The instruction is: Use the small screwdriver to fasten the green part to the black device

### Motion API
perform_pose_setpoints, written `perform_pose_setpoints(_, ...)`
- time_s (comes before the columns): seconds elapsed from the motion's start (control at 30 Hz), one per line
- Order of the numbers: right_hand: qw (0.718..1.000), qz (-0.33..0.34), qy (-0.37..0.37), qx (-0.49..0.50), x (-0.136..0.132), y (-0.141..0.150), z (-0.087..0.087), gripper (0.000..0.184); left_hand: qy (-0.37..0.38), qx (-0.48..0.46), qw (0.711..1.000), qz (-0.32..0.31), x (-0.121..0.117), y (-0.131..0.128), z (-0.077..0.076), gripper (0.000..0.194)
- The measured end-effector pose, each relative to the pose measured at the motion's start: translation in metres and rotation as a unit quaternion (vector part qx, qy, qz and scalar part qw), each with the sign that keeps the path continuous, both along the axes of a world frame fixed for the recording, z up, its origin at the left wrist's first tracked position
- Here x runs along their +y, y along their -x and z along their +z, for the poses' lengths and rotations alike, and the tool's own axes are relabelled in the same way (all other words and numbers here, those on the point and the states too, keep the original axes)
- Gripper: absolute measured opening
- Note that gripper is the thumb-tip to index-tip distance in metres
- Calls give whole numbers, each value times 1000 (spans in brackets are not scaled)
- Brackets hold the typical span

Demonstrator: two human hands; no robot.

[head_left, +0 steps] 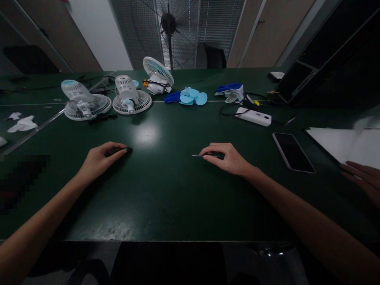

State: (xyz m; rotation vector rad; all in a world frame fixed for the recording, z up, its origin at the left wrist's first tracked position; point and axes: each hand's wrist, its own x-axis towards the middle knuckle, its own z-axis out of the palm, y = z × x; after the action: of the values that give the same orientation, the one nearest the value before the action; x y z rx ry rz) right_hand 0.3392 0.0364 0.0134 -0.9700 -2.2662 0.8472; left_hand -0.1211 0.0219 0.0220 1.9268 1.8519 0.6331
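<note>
My left hand rests on the dark green table, its fingers curled over a small dark object that I cannot make out. My right hand lies on the table further right, its fingers closed on a small screwdriver with a dark handle. The thin metal shaft points left, flat along the table. Both hands are about a forearm's length from the table's near edge.
Three small white desk fans lie partly taken apart at the back left, beside light blue fan blades. A white power bank and a black phone lie to the right. Another person's hand rests near white paper.
</note>
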Motion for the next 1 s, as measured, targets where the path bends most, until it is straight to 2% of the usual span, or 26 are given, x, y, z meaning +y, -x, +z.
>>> perform_pose_setpoints(0.1, 1000, 2, 9, 0, 0, 0, 0, 22, -34, -12, 994, -101, 2, -40, -5, 41)
perform_pose_setpoints(0.23, 1000, 4, 0, -7, -1, 0, 2, 22, -42, -48, 973, -221, 0, -103, -9, 28)
perform_pose_setpoints(0.33, 1000, 7, -8, -7, -2, 1, 3, 21, -38, -66, 957, -279, -2, -142, -10, 23)
perform_pose_setpoints(0.43, 1000, 16, -4, 1, -3, 2, 4, 21, -37, -81, 947, -309, -1, -167, -12, 21)
perform_pose_setpoints(0.6, 1000, 19, 0, 13, -3, 2, 4, 20, -35, -84, 941, -326, 0, -183, -12, 22)
perform_pose_setpoints(1.0, 999, 31, 15, -2, 0, -3, 6, 20, -59, -64, 946, -312, -2, -179, -13, 20)
